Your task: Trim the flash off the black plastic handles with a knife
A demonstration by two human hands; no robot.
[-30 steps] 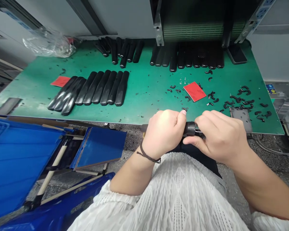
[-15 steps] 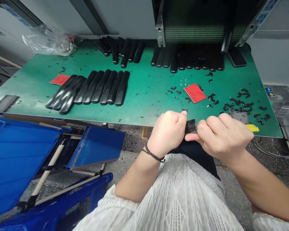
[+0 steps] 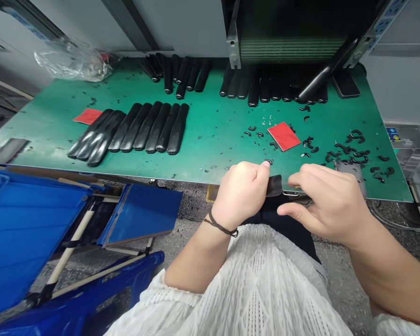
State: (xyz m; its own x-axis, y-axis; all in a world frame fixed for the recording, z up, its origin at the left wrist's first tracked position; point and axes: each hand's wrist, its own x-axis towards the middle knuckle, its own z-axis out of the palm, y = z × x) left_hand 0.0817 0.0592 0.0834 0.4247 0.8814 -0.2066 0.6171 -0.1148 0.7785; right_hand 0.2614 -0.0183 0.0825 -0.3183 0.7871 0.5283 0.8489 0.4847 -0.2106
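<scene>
My left hand (image 3: 241, 195) is closed around a black plastic handle-like piece (image 3: 274, 185), whose flat end juts out to the right past the thumb. My right hand (image 3: 327, 198) is a short way to the right, apart from that piece. Its fingers are curled and the thumb is held away below them. A bit of yellow (image 3: 297, 187) shows under these fingers, part of a yellow-handled tool mostly hidden by the hand. Just past my left thumb lies a small curved black scrap (image 3: 268, 162) by the table's front edge.
Black handle-like pieces lie in a row (image 3: 150, 128) at left, with more behind. One (image 3: 317, 84) slants from the green conveyor (image 3: 280, 50) onto others. Red squares (image 3: 284, 136), black scraps (image 3: 357, 135) and a phone (image 3: 346, 84) lie on the green table (image 3: 210, 126). Blue bins (image 3: 31, 233) stand lower left.
My right hand has drawn off the black piece, thumb spreading; the yellow end behind it is no longer visible. At the conveyor, a black piece has come down and tipped over to the left.
</scene>
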